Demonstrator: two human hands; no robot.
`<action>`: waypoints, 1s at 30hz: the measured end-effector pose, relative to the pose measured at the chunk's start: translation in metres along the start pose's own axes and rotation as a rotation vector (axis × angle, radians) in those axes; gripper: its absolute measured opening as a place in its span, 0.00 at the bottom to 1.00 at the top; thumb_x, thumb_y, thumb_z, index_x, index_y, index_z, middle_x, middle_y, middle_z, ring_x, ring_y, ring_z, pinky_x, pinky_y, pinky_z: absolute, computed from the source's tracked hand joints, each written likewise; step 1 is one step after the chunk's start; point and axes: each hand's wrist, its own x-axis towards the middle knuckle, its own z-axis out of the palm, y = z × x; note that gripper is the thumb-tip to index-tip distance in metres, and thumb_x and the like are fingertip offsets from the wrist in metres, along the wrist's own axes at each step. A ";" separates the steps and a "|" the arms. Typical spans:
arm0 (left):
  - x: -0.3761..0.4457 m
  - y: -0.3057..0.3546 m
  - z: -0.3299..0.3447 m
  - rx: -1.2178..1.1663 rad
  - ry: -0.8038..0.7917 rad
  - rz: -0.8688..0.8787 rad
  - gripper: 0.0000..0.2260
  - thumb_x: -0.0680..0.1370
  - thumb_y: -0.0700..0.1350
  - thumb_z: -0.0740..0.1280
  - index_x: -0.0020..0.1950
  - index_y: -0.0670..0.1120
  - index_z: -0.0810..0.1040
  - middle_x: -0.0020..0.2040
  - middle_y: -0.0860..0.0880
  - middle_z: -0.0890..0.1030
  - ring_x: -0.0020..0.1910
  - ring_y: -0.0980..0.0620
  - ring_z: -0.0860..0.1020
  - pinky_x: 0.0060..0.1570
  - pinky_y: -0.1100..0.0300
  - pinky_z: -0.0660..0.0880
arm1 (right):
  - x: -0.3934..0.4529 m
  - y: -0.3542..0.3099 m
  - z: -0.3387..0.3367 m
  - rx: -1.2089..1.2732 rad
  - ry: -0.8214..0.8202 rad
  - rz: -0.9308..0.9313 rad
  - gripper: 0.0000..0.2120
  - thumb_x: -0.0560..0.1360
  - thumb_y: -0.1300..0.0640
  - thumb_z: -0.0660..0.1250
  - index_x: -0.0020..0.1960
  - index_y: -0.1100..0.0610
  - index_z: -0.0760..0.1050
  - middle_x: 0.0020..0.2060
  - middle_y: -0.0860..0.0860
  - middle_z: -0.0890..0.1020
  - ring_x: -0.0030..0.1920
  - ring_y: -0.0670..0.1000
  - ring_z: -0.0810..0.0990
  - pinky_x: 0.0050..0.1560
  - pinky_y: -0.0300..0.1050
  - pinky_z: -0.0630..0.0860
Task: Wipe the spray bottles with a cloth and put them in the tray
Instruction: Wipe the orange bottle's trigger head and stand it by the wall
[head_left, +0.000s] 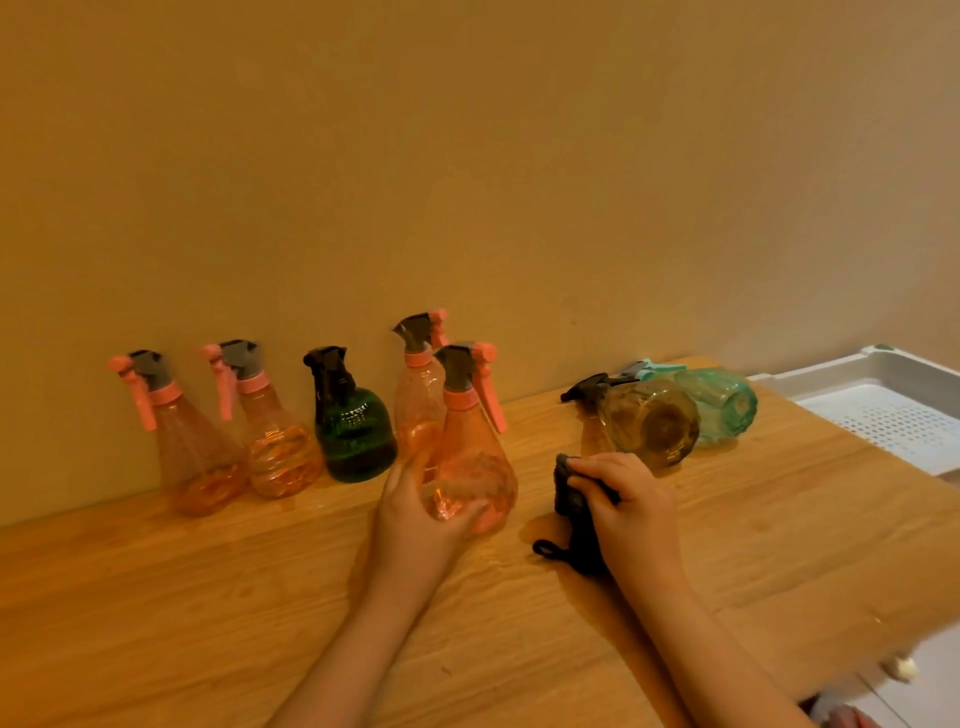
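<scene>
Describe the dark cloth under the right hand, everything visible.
The cloth is dark grey to black, soft and bunched into a thick wad. It lies on the wooden table, in front of the two bottles lying on their sides. The right hand grips it from above, fingers curled over its top edge and covering much of it. A small loop of the same dark stuff sticks out at its near left corner, flat on the wood.

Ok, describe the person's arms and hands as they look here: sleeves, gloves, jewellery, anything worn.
Both forearms are bare up to the bottom edge of the picture; no sleeve shows. The left hand and the right hand wear no gloves. No ring, watch, bracelet or marking can be made out on either, though the picture is soft and dimly lit, so small items could be missed.
</scene>
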 end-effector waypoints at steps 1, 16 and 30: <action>0.001 0.000 0.005 -0.007 0.002 0.009 0.36 0.69 0.48 0.77 0.73 0.53 0.65 0.67 0.50 0.72 0.65 0.52 0.71 0.64 0.56 0.71 | 0.000 0.000 0.000 -0.002 0.000 -0.004 0.12 0.66 0.73 0.71 0.44 0.59 0.83 0.40 0.36 0.76 0.43 0.46 0.78 0.48 0.26 0.70; -0.011 0.037 0.032 0.803 -0.354 0.292 0.29 0.83 0.50 0.49 0.77 0.47 0.34 0.73 0.50 0.28 0.76 0.52 0.34 0.75 0.56 0.40 | 0.001 0.001 -0.003 -0.022 0.022 0.005 0.12 0.65 0.73 0.72 0.43 0.59 0.82 0.40 0.35 0.75 0.43 0.42 0.76 0.48 0.25 0.69; 0.050 0.042 0.057 0.917 -0.469 0.199 0.33 0.81 0.62 0.46 0.78 0.45 0.38 0.78 0.48 0.36 0.77 0.49 0.38 0.75 0.49 0.43 | 0.003 0.000 -0.005 -0.048 0.130 0.092 0.12 0.65 0.73 0.72 0.43 0.59 0.82 0.39 0.34 0.73 0.42 0.39 0.75 0.47 0.21 0.66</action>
